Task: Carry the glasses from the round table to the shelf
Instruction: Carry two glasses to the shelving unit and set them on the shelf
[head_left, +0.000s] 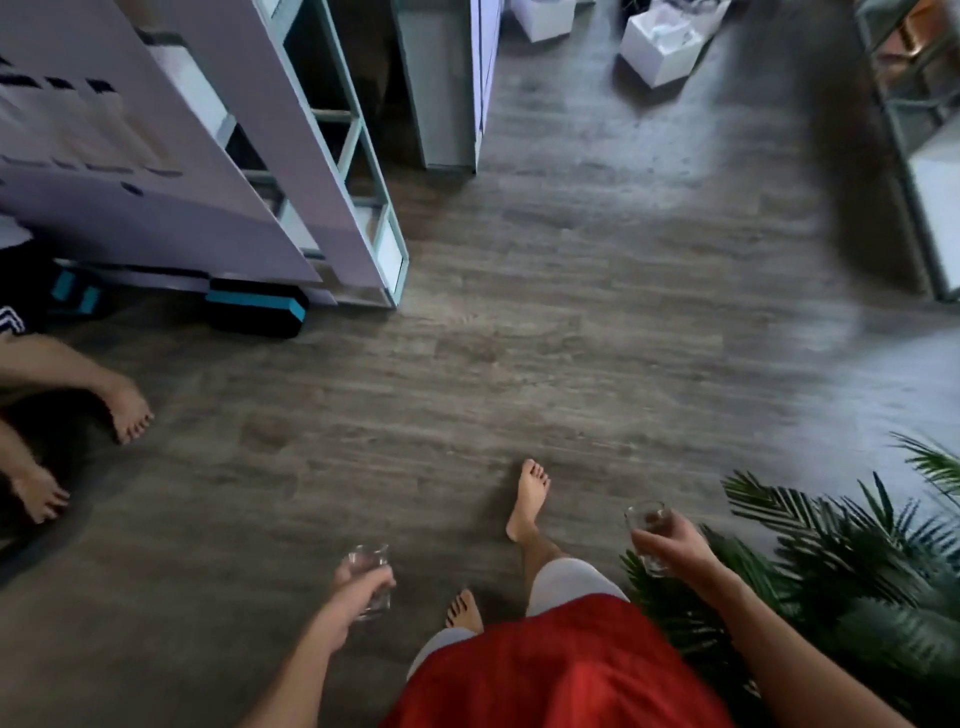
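My left hand (353, 590) is closed around a small clear glass (370, 561), held upright low in the view over the wooden floor. A second clear glass (647, 519) is gripped by my right hand (675, 545), out to the right beside a green plant. Both arms reach forward from the bottom edge, either side of my red top. A tall pale shelf unit (332, 171) with open compartments stands at the upper left, well ahead of both hands. The round table is out of view.
Another person's bare feet (124, 405) stand at the left edge. A leafy green plant (841, 561) fills the lower right. White boxes (660, 47) lie on the floor at the back, a second shelf frame (924, 156) stands far right, and a black-and-teal object (257, 312) lies by the shelf base.
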